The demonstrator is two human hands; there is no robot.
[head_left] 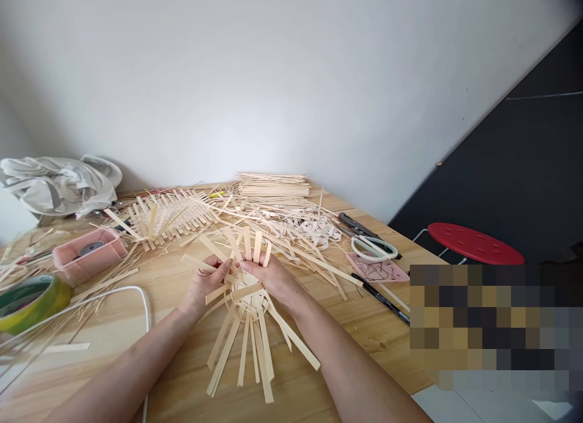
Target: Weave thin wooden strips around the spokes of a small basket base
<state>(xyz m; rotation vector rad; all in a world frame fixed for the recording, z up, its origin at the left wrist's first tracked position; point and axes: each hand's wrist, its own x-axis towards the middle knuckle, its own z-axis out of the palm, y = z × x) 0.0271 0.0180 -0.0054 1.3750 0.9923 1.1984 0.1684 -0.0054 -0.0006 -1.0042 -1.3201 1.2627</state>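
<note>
A round weave of pale flat strips [249, 292] is held above the wooden table, its strips fanning out in all directions and its centre woven into a ring. My left hand [211, 281] pinches its upper left part, thumb on top. At the upper right, my right hand [269, 277] grips the weave, with its thumb near the left thumb and strips rising past the fingers. Longer strips hang from the lower side toward me. The fingertips behind the weave are hidden.
Loose strips [273, 188] are stacked at the back of the table [177, 374]. Scissors [373, 248], a black pen [382, 298] and a pink tray lie right. A pink box [90, 253], green-yellow tape roll [36, 301] and white cable [146, 307] are left. A red stool [476, 242] stands beyond.
</note>
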